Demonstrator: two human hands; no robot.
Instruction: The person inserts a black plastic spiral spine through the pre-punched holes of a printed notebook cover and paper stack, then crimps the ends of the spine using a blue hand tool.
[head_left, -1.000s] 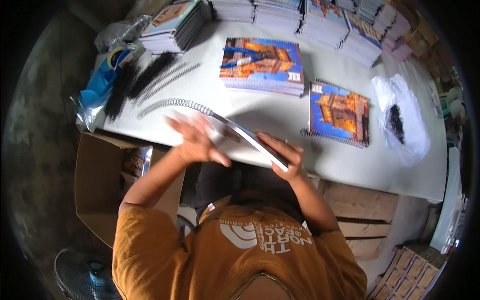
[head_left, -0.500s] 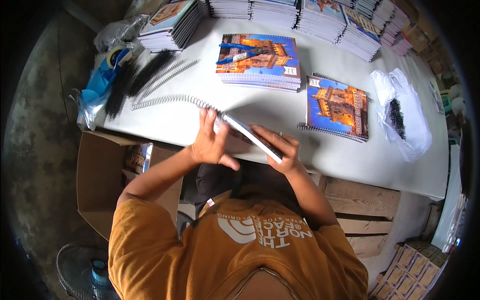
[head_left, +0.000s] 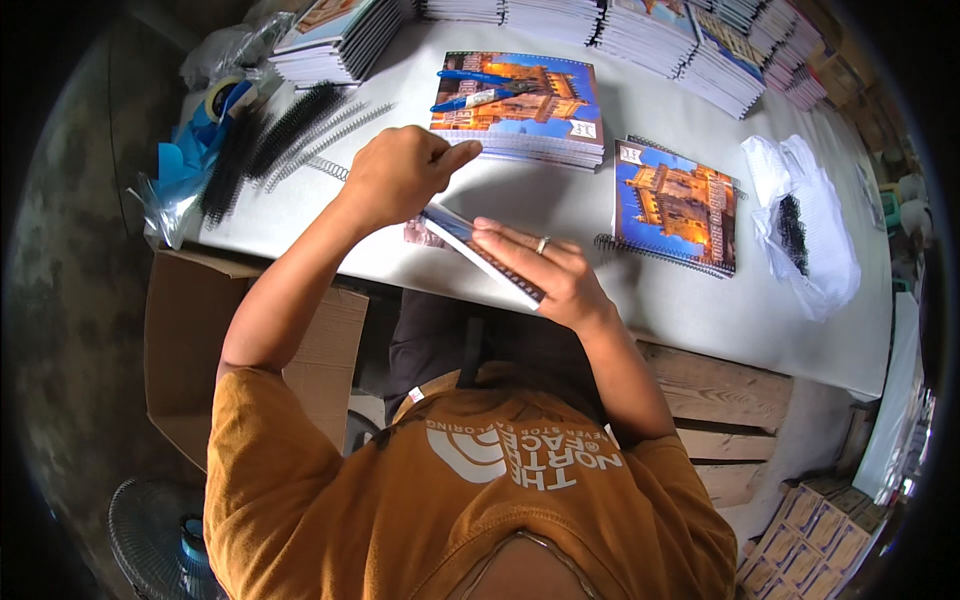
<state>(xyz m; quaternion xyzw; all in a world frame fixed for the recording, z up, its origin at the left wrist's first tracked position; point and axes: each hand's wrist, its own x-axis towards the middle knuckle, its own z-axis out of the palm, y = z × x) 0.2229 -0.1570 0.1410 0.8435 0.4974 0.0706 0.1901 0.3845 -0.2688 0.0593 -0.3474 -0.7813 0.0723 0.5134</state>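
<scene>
My right hand (head_left: pixel 548 272) holds a thin notebook (head_left: pixel 480 255) tilted on its edge at the table's front, fingers laid along one cover. Just above the notebook's left end, my left hand (head_left: pixel 402 178) is closed, its thumb pointing right. The curled fingertips are hidden, so what they grip does not show. A clear-grey spiral binding coil (head_left: pixel 328 168) runs behind the left wrist. Farther back, blue-handled pliers (head_left: pixel 485 92) lie on a stack of notebooks (head_left: pixel 560 82) with a lit tower on the cover. Similar notebooks (head_left: pixel 675 205) with coils along their edges lie to the right.
Black coils (head_left: pixel 245 160) lie in a bunch at left, beside blue plastic and a tape roll (head_left: pixel 222 95). A white bag (head_left: pixel 800 230) with black coils sits at right. Stacks of books (head_left: pixel 640 45) line the back. An open cardboard box (head_left: pixel 200 340) stands below the table's left edge.
My left hand has gone from spread fingers at the notebook's end to a closed hand, higher up and palm turned away. My right hand has shifted slightly left and up with the notebook.
</scene>
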